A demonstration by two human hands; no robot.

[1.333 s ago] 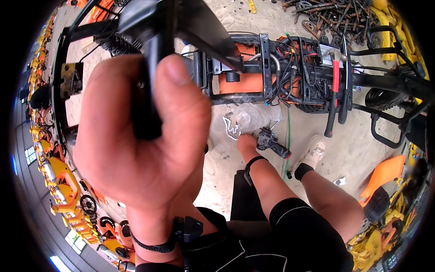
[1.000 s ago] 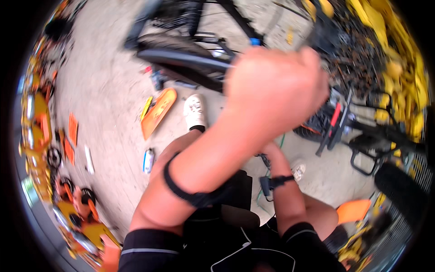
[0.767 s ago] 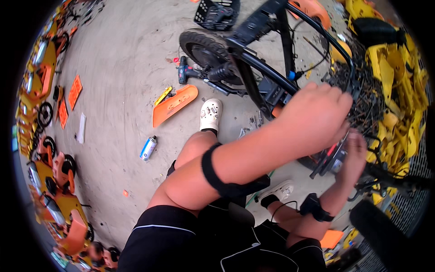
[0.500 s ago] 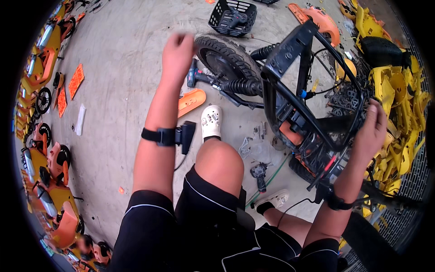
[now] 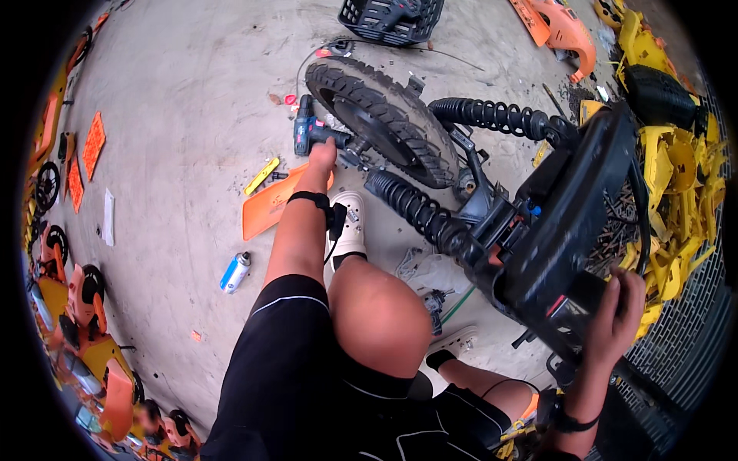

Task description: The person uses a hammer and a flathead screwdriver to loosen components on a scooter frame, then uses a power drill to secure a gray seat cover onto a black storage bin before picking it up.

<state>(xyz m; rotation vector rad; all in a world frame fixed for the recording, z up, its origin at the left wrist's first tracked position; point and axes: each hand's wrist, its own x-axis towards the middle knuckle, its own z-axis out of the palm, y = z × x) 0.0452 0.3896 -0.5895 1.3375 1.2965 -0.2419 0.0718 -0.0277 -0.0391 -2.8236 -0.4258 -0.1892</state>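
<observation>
My left hand (image 5: 324, 156) reaches down to the handle of a blue-and-black cordless drill (image 5: 304, 132) lying on the floor beside a knobbly tyre (image 5: 384, 107). Its fingers are small and partly hidden, so their grip is unclear. The tyre belongs to a stripped black two-wheeler (image 5: 565, 230), tilted over, with two coil-spring shock absorbers (image 5: 419, 207). On the right, my right hand (image 5: 619, 315) is at the edge of the frame, fingers bent about a black tube (image 5: 644, 223). An orange plastic panel (image 5: 269, 206) lies under my left wrist.
A blue-and-white spray can (image 5: 235, 273) and a yellow flat-handled tool (image 5: 261, 175) lie on the left. A second power tool (image 5: 434, 303) is by my knee. Beyond the wheel stands a black basket (image 5: 392, 19). Yellow body parts (image 5: 680, 207) pile up on the right.
My left hand has come down from above the wheel to the drill. The two-wheeler's frame has swung right and toward me, and my right hand has moved nearer with it.
</observation>
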